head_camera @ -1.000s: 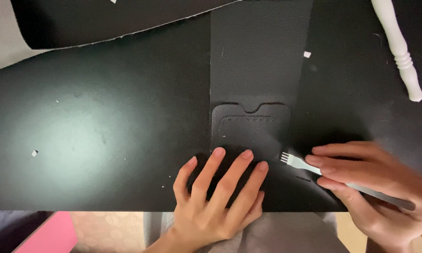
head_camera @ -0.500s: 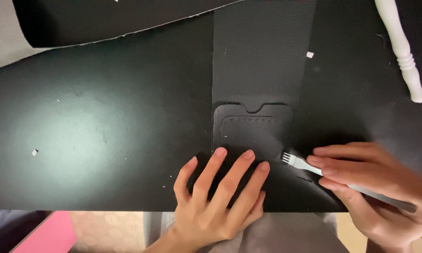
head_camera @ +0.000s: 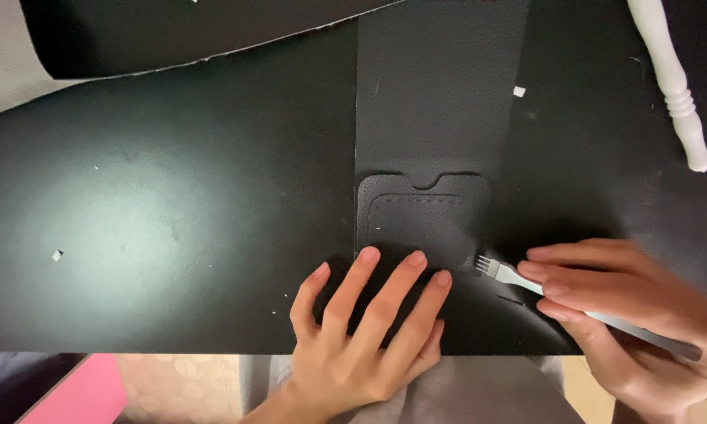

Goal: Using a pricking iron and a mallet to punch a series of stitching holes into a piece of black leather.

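A black mat (head_camera: pixel 173 235) covers the work surface. The left hand (head_camera: pixel 361 330) lies flat with fingers spread, pressing the near edge of a black leather pocket (head_camera: pixel 424 220) just beyond its fingertips. To its right, the right hand (head_camera: pixel 628 314) grips a metal pronged chisel (head_camera: pixel 526 281), prongs at the pocket's right lower corner. A white turned mallet (head_camera: pixel 671 78) lies well beyond the right hand
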